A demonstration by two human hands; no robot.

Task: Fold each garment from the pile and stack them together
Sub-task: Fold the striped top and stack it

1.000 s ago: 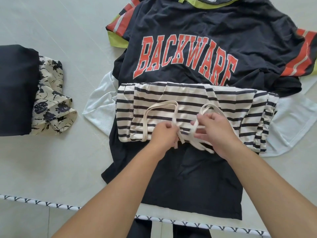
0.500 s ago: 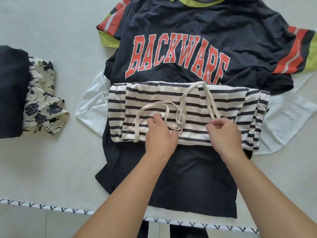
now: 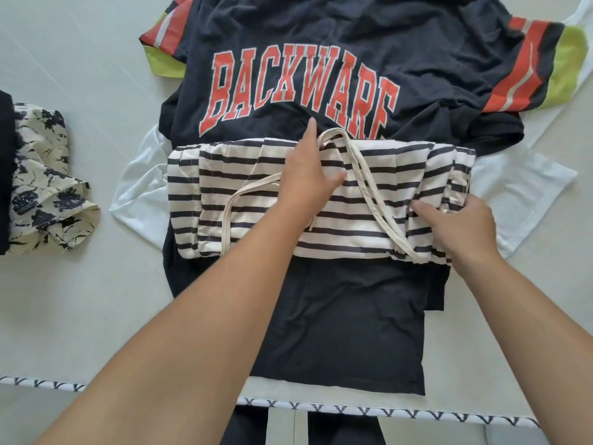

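A cream garment with dark stripes (image 3: 394, 194) lies folded into a wide band across the pile, its cream straps (image 3: 372, 194) looped on top. My left hand (image 3: 308, 175) lies flat on its middle, fingers stretched toward the far edge and touching the straps. Resting on the band's right end, my right hand (image 3: 455, 223) has its fingers on the fabric there. Under it lies a dark T-shirt with red "BACKWARE" lettering (image 3: 321, 59), and a plain dark garment (image 3: 346, 326) spreads toward me. At the left stands a stack of folded clothes: a cream floral piece (image 3: 45, 194) under a dark one (image 3: 4, 175).
A white garment (image 3: 526, 191) shows from under the pile on both sides. Everything lies on a pale sheet (image 3: 80, 300) whose patterned border (image 3: 385, 411) runs along the near edge. The floor shows below that border.
My left hand has moved from the near edge up over the band toward its far edge, carrying the straps. My right hand has shifted right to the band's end.
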